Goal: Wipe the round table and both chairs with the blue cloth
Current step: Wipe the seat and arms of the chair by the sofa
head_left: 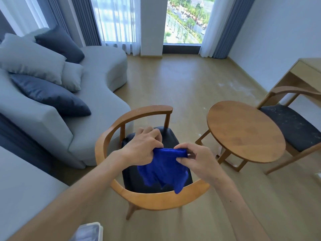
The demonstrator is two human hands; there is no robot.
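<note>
Head view: both hands hold the blue cloth over the near chair.
Left hand grips its top edge; right hand pinches the other end; round table beyond the right hand.

Deep-blue fuzzy cloth, a soft matt pile, bunches between the fingers of the left hand and right hand. Below the fingers, the near chair's curved honey-coloured wooden frame shows a smooth satin finish; its black padded seat looks leathery with a slight sheen. Right of the fingers, the round wooden table is smooth and softly glossy. Beyond it, the second chair's dark seat looks matt and dust-speckled.
</note>
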